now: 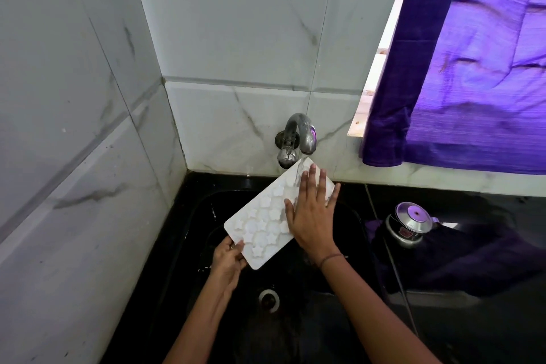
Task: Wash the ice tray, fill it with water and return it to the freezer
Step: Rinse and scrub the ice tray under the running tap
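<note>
A white ice tray (263, 220) with star-shaped moulds is held tilted over the black sink (351, 233), its far end under the metal tap (298, 139). My left hand (229, 257) grips the tray's near left corner, thumb on top. On the tray's far right half lies my right hand (310, 210), flat with fingers straight and spread. Water seems to run over the tray's far end, though the stream is hard to make out.
The sink's drain (269, 300) lies below the tray. A steel pressure cooker (409, 223) stands on the black counter at the right, on a dark cloth. A purple curtain (478, 68) hangs at the upper right. Marble-tiled walls close in the left and back.
</note>
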